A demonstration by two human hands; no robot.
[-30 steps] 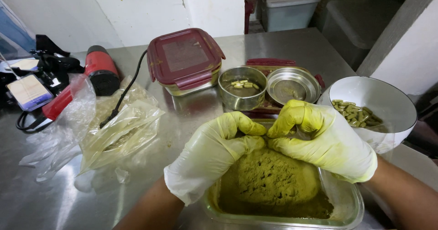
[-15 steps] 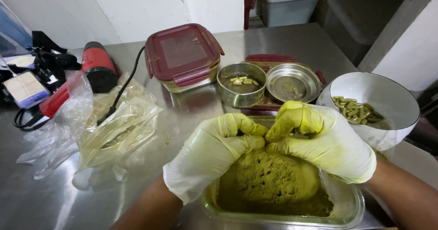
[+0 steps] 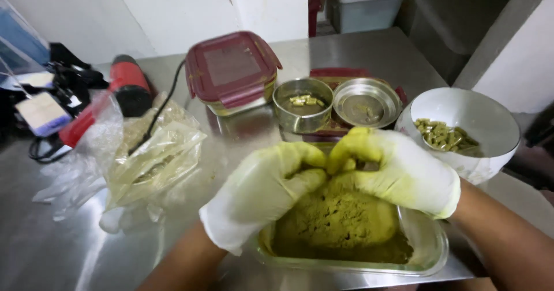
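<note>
Both my hands wear white gloves stained yellow-green. My left hand (image 3: pixel 262 190) and my right hand (image 3: pixel 398 167) meet fingertip to fingertip over a mound of olive-green powder (image 3: pixel 340 224) in a clear rectangular container (image 3: pixel 435 256) at the table's near edge. The fingertips are pinched together around something small that is hidden between them. Behind my hands, a small steel cup (image 3: pixel 303 103) holds a few green capsules. On the right, a white bowl (image 3: pixel 487 123) holds several green capsules (image 3: pixel 444 136).
A steel lid (image 3: pixel 366 101) lies beside the cup on a red tray. A glass box with a dark red lid (image 3: pixel 231 71) stands behind. Crumpled clear plastic bags (image 3: pixel 144 152) lie left, with a red and black tool (image 3: pixel 124 89) and its cord. The steel table (image 3: pixel 69 250) ends just past the container.
My hands have stayed over the powder with fingertips together, shifting only slightly. The view has moved a little.
</note>
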